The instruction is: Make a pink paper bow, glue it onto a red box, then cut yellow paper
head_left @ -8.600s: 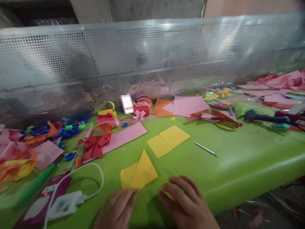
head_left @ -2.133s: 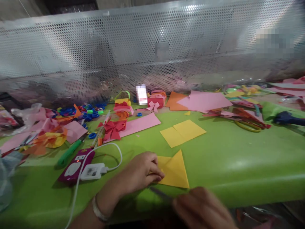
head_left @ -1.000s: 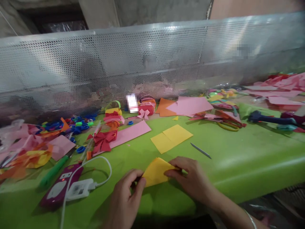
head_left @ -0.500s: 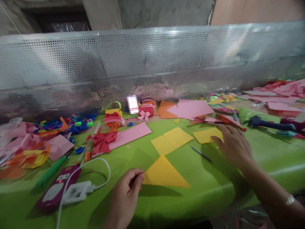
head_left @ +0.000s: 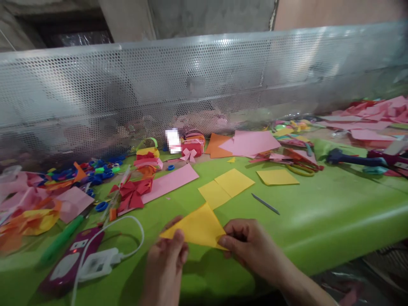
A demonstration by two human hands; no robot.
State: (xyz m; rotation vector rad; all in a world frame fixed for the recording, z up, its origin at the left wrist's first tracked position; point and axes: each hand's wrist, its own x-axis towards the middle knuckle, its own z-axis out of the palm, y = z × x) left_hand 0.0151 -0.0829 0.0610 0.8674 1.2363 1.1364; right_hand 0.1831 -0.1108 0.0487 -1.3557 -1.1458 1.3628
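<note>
Both hands hold a yellow paper triangle (head_left: 199, 227) just above the green table cover (head_left: 318, 212), near its front edge. My left hand (head_left: 167, 259) pinches the triangle's left corner. My right hand (head_left: 250, 244) pinches its right corner, fingers curled. Behind the triangle lie two overlapping yellow paper squares (head_left: 226, 187). Another yellow piece (head_left: 277, 177) lies flat further right. A thin grey blade (head_left: 265, 204) rests between them.
A pink paper strip (head_left: 172, 180), a red paper bow (head_left: 130, 193) and small paper baskets (head_left: 145, 155) lie behind. Left: a phone with a white charger (head_left: 92, 261), a green cutter (head_left: 59, 242), coloured rings. Right: pink sheets (head_left: 250, 142), scissors (head_left: 299, 169), a glue gun (head_left: 353, 159). A perforated metal screen (head_left: 204, 85) backs the table.
My right hand has left a yellow piece on the table at the right and come back to the triangle. Both hands now pinch it and have lifted it off the table.
</note>
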